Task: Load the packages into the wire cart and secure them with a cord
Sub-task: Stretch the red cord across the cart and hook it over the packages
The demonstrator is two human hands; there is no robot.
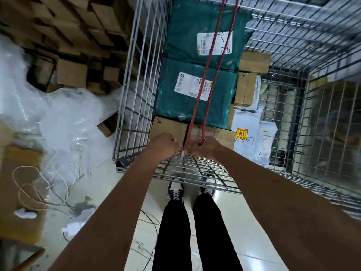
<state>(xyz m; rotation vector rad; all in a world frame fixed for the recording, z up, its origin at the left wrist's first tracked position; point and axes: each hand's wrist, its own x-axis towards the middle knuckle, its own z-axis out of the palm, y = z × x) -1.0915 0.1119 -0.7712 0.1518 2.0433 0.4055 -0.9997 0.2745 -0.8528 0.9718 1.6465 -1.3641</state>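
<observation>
The left hand (163, 146) and the right hand (207, 147) are sitting fisted side by side at the near edge of the wire cart (136, 79). The right one is gripping the red cord (205, 81); whether the left fist is clamped on it cannot be told. Two strands of the cord are running away from the fists over a cardboard box (170, 127) and two green packages (195, 94). White mailer bags (252, 133) are lying beside these.
</observation>
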